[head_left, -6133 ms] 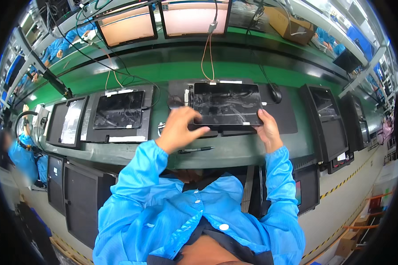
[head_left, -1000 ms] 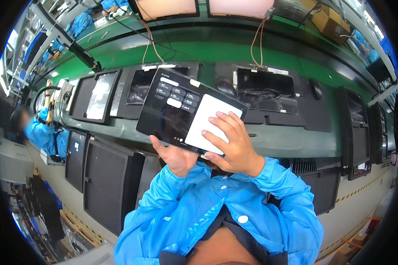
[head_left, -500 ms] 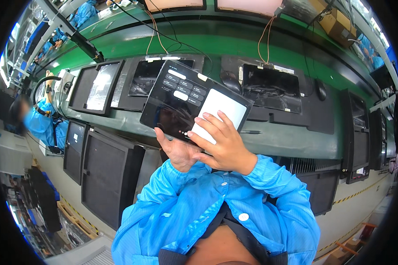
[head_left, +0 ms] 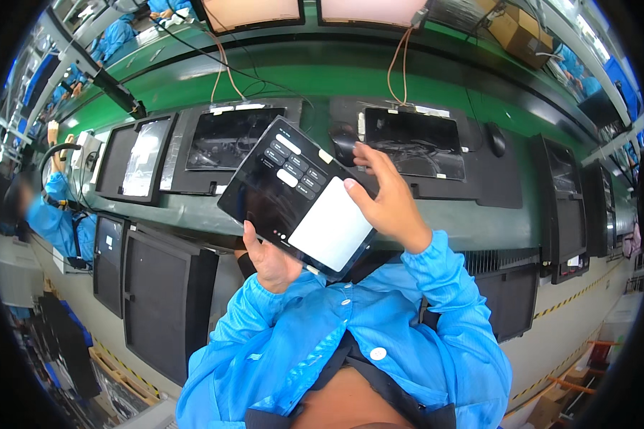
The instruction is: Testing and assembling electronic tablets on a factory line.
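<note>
A black tablet [head_left: 261, 189] is held tilted in front of my chest. Its lit screen shows a dark side with rounded grey and white buttons, and a large white panel [head_left: 330, 223]. My left hand [head_left: 270, 263] grips the tablet's lower left edge, the thumb at the border of the screen and the other fingers hidden beneath. At the tablet's right corner, my right hand [head_left: 393, 200] is raised with its thumb apart from the fingers and holds nothing I can see. Small pale tabs stick out at the tablet's top and bottom edges.
Beyond the tablet, two dark screens, a left one [head_left: 229, 136] and a right one [head_left: 415, 143], lie on black foam pads on the green bench [head_left: 497, 232]. Black trays [head_left: 166, 300] stand at the lower left. A co-worker in blue [head_left: 64, 225] is at far left.
My right hand has lifted off the white panel and moved up and right to the tablet's corner. The tablet has turned slightly clockwise and shifted left and down in view.
</note>
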The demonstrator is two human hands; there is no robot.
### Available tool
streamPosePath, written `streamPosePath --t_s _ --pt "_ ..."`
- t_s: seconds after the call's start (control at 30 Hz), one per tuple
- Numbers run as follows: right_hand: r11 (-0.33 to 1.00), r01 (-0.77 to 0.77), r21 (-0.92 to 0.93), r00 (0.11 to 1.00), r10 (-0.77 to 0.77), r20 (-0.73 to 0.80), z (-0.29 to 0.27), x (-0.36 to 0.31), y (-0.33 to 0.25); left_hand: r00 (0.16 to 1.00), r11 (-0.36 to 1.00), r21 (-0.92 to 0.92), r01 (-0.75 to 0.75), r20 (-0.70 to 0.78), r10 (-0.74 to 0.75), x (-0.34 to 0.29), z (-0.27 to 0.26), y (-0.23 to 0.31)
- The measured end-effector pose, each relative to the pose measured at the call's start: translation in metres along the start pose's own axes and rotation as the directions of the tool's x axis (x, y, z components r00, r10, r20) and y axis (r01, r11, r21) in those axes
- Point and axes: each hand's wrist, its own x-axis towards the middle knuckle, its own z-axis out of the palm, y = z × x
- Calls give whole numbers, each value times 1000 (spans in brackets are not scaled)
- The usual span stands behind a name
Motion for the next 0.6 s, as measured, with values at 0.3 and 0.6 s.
streamPosePath --t_s 0.3,0.6 --pt "995 -28 -100 995 37 95 14 -7 17 1000 989 144 15 8 -17 0 5 -4" --pt "920 155 -361 988 -150 42 20 -18 2 998 985 163 -55 -21 59 1 14 -16"
